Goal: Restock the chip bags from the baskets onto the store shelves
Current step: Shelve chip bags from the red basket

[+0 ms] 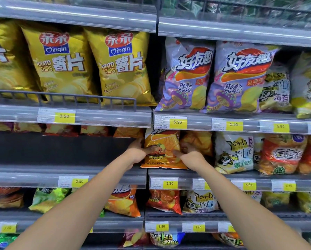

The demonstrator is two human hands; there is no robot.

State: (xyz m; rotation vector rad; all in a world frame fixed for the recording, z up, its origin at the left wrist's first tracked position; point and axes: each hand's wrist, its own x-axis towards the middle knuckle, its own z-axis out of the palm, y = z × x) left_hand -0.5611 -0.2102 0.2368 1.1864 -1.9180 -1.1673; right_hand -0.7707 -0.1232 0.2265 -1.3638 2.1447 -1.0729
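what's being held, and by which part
The orange chip bag, by its side edges: left hand on the left edge, right hand on the right.

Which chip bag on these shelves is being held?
The orange chip bag on the middle shelf: only it is gripped, left hand and right hand on its sides.

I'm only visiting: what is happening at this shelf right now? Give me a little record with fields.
item: orange chip bag, upright
place: front of the middle shelf, above a 5.90 price tag
hands: left hand grips the bag's left edge, right hand its right edge
fingers: curled behind the bag, thumbs on its front
further right: white panda bag
shelf above: purple mushroom bags
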